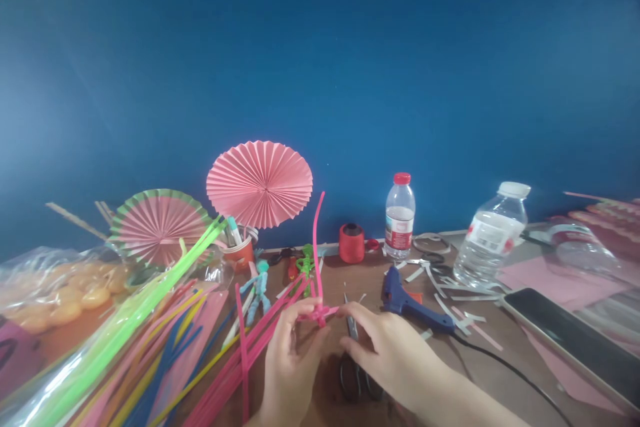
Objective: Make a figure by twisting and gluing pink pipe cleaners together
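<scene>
Between the fingertips of my left hand (293, 360) is a small pink twisted piece (319, 313), from which one long pink strip (317, 247) rises upright. My right hand (387, 347) comes in from the right, its index fingertip at the short pink end that points right; its thumb is apart from the index finger. Scissors (351, 367) lie on the brown table beneath, partly hidden by my right hand. A bundle of pink strips (235, 373) lies left of my left hand. Small blue (259, 290) and green (305, 260) figures stand behind it.
A blue glue gun (413, 303) with a cord, paper scraps (467, 320), two bottles (399, 217) (493, 237) and a phone (575, 340) are on the right. Behind are a red spool (351, 243) and pink paper fan (259, 184). Bagged green strips (135, 320) lie left.
</scene>
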Demonstrator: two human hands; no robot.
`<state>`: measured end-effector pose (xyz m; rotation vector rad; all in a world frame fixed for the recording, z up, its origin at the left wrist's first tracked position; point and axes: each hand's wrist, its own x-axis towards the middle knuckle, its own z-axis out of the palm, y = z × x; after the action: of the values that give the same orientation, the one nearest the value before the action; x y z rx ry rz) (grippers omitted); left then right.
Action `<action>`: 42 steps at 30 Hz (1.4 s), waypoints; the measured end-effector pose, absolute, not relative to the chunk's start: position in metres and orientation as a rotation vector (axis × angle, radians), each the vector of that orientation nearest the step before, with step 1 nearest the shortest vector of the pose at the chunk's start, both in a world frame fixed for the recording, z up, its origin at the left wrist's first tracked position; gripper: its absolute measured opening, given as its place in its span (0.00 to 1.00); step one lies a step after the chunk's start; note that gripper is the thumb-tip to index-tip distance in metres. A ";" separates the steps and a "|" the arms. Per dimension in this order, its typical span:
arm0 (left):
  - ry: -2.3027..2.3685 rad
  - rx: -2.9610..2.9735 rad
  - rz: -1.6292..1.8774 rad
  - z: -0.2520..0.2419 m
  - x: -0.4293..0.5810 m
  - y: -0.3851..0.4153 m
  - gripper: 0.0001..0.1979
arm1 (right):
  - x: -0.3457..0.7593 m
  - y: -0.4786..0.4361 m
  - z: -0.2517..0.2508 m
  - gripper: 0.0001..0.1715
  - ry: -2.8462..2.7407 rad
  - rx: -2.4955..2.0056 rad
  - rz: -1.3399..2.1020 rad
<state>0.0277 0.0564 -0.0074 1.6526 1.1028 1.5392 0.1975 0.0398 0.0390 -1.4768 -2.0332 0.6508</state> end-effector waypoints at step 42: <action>1.114 1.712 1.541 -0.013 0.027 0.057 0.11 | 0.276 0.036 0.068 0.09 -1.846 -1.275 1.138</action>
<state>0.0267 0.0566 -0.0128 1.7125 1.1142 1.5410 0.2755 0.0364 0.0683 -1.2750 -1.8463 1.1379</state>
